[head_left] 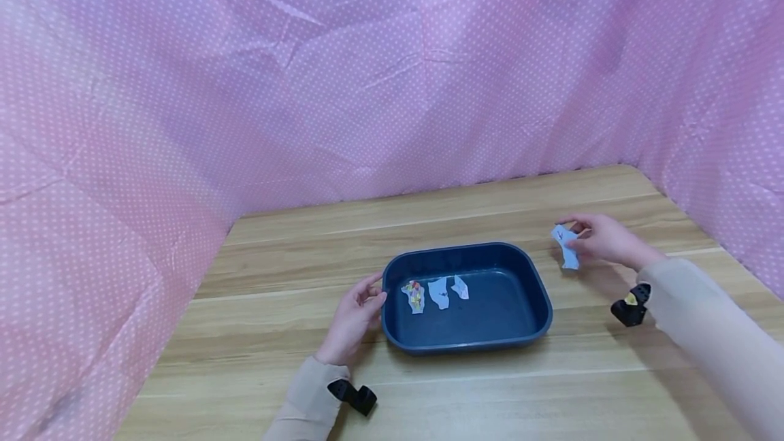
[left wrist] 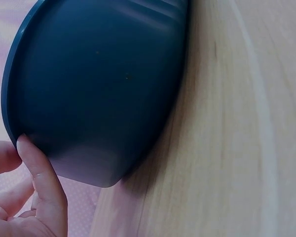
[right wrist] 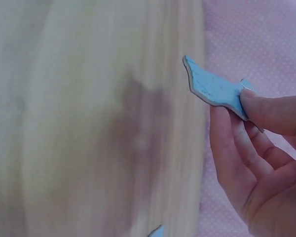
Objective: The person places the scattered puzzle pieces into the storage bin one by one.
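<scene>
My left hand (head_left: 352,318) pinches the left rim of a dark blue rectangular tray (head_left: 465,346) between thumb and fingers; the left wrist view shows the fingertips on the tray's edge (left wrist: 7,106). Three irregular puzzle pieces lie inside near its left half: a multicoloured piece (head_left: 416,297), a pale blue piece (head_left: 438,292) and a smaller pale piece (head_left: 461,288). Right of the tray, my right hand (head_left: 603,240) pinches a light blue puzzle piece (right wrist: 212,89), which is raised above the table with its shadow below. Its thick cardboard edge shows in the right wrist view.
The wooden table (head_left: 294,243) carries the tray. Pink dotted cloth (head_left: 343,87) hangs behind and along both sides. A small blue corner (right wrist: 158,231) shows at the bottom of the right wrist view. Each wrist wears a black camera mount (head_left: 352,397).
</scene>
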Motion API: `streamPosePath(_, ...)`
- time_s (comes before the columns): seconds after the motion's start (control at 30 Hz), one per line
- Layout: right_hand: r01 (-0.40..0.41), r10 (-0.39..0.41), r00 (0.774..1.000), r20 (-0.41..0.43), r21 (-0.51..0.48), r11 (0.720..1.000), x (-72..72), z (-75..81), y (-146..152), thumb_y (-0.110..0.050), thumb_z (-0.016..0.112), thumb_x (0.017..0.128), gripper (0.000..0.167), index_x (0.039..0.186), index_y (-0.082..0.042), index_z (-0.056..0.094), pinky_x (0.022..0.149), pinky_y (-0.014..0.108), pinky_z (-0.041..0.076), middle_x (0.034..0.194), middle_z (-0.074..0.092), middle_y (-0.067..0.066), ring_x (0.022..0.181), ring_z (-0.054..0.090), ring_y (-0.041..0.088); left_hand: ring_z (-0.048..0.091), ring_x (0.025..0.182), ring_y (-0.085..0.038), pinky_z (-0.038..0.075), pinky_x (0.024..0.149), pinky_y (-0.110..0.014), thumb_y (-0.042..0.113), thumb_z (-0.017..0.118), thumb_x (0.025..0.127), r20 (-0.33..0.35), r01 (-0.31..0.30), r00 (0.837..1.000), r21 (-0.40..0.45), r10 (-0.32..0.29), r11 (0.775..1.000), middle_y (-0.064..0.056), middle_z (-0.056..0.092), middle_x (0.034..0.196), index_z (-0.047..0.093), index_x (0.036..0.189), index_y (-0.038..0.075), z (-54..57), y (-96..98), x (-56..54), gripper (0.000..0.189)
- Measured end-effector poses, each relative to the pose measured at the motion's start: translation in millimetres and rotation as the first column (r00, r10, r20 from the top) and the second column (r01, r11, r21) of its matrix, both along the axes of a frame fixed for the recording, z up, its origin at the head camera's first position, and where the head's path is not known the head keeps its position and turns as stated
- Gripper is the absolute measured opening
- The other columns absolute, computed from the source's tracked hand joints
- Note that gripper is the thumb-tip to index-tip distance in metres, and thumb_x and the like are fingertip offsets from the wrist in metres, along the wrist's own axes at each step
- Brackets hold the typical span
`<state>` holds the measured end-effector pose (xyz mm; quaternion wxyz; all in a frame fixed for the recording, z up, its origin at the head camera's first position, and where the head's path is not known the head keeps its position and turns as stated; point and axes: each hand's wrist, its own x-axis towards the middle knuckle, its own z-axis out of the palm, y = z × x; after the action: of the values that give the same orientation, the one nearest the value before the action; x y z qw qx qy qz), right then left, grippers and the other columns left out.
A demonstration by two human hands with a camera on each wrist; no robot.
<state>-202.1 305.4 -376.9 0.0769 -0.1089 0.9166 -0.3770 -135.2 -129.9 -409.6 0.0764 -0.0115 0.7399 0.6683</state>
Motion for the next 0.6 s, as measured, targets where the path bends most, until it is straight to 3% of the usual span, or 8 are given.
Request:
streamPosePath(0.2,0.029,-0.029,1.0,0.001,-0.024,0.999,-1.3,5.7,0.4,-0.004,0.059,0.089,0.05,0.135,0.007,0.041,0.071,0.034,0.056,0.113,0.051,0.028,0.096,0.059,0.03,0.049,0.077,-0.013,0.043,0.064,-0.026,0.008,0.053,0.095,0.003,0.002,1.0,-0.007,-0.002,1.0,-0.006,0.051,0.099,0.046,0.138,0.005,-0.3,-0.4,0.4,0.043)
streamPosePath(0.6,0.031,-0.027,0.999,0.036,-0.113,0.993,-0.3,15.4,-10.3,-0.004,0.055,0.092,0.046,0.134,0.009,0.04,0.073,0.034,0.056,0.108,0.052,0.024,0.081,0.062,0.01,0.05,0.078,-0.013,0.043,0.065,-0.025,0.008,0.054,0.095,0.004,0.004,1.0,-0.01,-0.004,1.0,-0.006,0.05,0.099,0.048,0.137,0.006,-1.3,-1.3,-0.2,0.042)
